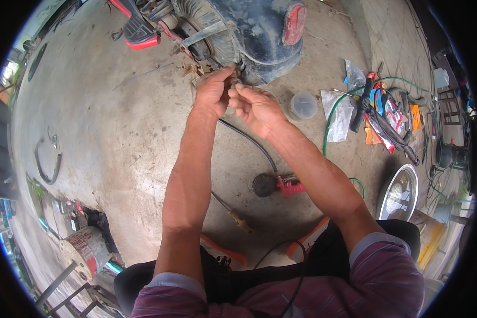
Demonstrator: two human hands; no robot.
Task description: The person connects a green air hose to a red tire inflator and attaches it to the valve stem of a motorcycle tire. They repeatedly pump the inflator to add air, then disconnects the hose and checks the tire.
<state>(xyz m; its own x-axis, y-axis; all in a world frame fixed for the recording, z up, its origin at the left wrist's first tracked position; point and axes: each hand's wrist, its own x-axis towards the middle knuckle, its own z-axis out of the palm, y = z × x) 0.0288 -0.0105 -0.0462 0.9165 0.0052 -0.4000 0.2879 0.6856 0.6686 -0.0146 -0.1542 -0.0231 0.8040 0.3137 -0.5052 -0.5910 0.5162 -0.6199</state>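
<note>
A dusty scooter rear end with its wheel is at the top centre. Just below the wheel, my left hand is closed with fingertips at a small dark fitting, too small to identify. Close to its right, my right hand pinches something small that I cannot make out, with the other fingers curled. A black hose runs from under my hands down to a pink inflator gun with a round gauge. A clear round container sits right of my right hand.
Tools and packets lie on the concrete floor at the right, near a green hose and a metal bowl. A yellow-handled tool lies between my feet. A curved tube and a drum are at the left.
</note>
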